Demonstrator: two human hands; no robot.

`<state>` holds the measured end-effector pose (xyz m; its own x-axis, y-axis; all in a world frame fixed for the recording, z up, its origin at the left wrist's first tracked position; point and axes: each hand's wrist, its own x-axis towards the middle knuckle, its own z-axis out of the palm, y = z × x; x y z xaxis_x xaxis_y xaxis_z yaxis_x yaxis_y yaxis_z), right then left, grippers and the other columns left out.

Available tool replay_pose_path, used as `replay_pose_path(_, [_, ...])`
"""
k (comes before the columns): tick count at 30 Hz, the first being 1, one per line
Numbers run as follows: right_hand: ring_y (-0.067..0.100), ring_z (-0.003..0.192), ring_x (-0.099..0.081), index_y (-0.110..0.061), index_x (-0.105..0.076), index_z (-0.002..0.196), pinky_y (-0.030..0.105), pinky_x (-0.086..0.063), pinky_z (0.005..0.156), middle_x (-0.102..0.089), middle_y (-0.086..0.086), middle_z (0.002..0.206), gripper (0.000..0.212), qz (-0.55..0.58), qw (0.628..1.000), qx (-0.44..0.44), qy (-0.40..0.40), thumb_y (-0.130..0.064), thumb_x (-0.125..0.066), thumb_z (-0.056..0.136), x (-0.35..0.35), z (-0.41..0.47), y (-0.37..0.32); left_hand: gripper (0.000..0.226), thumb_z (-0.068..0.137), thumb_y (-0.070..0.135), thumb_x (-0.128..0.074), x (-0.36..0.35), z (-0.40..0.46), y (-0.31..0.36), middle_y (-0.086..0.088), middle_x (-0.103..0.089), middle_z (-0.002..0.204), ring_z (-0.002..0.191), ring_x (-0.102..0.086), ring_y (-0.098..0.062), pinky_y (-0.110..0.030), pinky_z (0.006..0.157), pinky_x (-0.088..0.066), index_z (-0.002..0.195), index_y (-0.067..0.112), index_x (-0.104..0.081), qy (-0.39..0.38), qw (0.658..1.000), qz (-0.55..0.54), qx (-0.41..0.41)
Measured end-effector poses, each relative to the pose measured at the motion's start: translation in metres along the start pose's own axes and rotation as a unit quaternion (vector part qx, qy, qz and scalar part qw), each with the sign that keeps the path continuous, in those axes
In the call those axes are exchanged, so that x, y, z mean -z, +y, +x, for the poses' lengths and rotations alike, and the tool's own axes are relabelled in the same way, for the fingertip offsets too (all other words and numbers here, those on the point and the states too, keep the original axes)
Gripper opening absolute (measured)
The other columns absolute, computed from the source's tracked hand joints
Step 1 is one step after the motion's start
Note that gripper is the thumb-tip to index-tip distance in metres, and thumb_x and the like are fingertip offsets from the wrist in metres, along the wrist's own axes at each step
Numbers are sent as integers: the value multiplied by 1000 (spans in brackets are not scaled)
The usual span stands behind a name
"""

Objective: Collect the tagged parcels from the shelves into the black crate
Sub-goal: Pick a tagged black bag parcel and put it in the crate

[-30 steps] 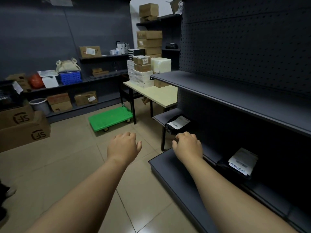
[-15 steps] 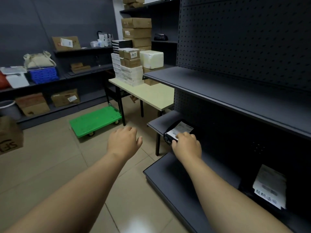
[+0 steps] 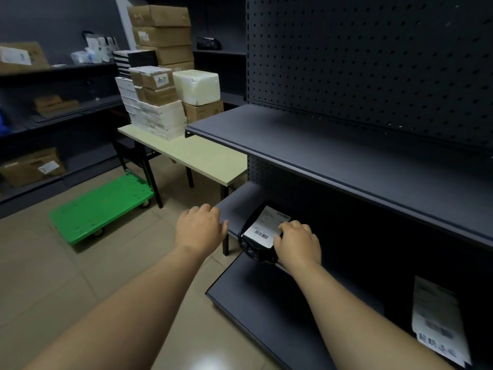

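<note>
A black bag parcel (image 3: 256, 248) with a white barcode label lies at the front edge of the dark shelf's middle level (image 3: 234, 206). My right hand (image 3: 297, 243) rests on its right side, fingers curled over the label and the bag's edge. To the left of the parcel, my left hand (image 3: 200, 228) hovers with loosely bent fingers and holds nothing. A second labelled parcel (image 3: 437, 321) sits low on the shelf at the far right, blurred. No black crate is in view.
A cream table (image 3: 202, 156) with stacked white and brown boxes (image 3: 157, 113) stands just beyond the shelf. A green platform trolley (image 3: 101, 206) sits on the tiled floor to the left. Dark wall shelves with cardboard boxes (image 3: 32, 166) run along the far left.
I have moved closer to the shelf. My right hand went from hovering in front of the shelf to resting on the black parcel's label; my left hand moved forward beside it.
</note>
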<state>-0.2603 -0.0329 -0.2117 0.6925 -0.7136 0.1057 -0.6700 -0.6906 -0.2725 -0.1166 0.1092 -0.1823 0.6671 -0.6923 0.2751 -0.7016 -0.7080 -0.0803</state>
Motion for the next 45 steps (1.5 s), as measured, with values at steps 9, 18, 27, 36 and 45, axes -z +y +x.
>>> replay_pose_path(9, [22,114,-49,-17,-56,124,35,-42,92,-56,2,125,35,9,996,-87,15,-33,-44,95,-19,14,13,35,93,44,-41,-34,45,11,-3,-63,105,98,-59,-25,-34,77,-42,105,17,-59,-21,996,-35,-77])
replay_pose_path(18, [23,114,-49,-17,-56,124,35,-43,89,-57,3,125,35,37,979,-199,26,-33,-45,95,-46,27,-8,34,93,41,-43,-72,91,0,-5,-65,102,92,-61,-27,-33,70,-42,105,14,-60,-45,980,-109,-160])
replay_pose_path(27, [24,114,-48,-16,-58,124,36,-46,85,-57,5,123,34,125,938,-320,36,-30,-48,94,-87,49,-30,36,94,39,-45,-129,125,-10,-8,-65,106,96,-60,-28,-34,69,-48,112,12,-59,-131,954,-225,-146])
replay_pose_path(36, [29,118,-54,-8,-49,133,28,-43,86,-55,13,133,45,289,842,-454,28,-29,-51,93,-128,80,-11,45,97,36,-44,-187,148,9,-14,-59,127,117,-53,-32,-32,88,-42,128,6,-54,-288,879,-380,-14])
replay_pose_path(45, [27,105,-54,-2,-49,132,31,-42,86,-55,15,130,45,464,732,-498,19,-28,-51,96,-153,94,7,40,97,32,-43,-217,152,38,-16,-60,119,94,-52,-27,-29,77,-37,118,2,-58,-361,788,-490,86])
